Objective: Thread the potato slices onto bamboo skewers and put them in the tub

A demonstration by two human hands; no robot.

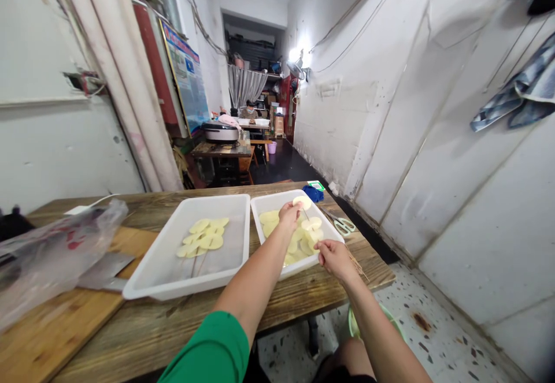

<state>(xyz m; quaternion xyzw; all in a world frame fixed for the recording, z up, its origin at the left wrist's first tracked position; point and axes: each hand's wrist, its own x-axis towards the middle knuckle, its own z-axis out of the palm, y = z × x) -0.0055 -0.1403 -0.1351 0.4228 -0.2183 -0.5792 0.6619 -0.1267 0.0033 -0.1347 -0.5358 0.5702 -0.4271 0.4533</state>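
Slices (311,224), pale yellow, thin and rounded, sit on a slender skewer (306,214) above the right-hand tray (277,196); the left hand (289,214) pinches one more slice (302,202) in its fingers at the skewer's far end; the right hand (333,257) is closed on the near end, its fingertips just beside the threaded slices; more loose slices (269,216) lie overlapping in that white tray beneath.

Just beside it stands a larger white tray (237,227), where slices (210,237) lie in a cluster, thin sticks poking out towards the near side; both trays rest on a wooden table (186,320); near the right edge are green-handled scissors (346,226), a bundle of sticks (358,266) and a blue item (313,193); at the left, a clear plastic bag (60,267) and a metal blade (106,271) lie over a cutting board (82,328); far back, a person (250,110) sits at another table.
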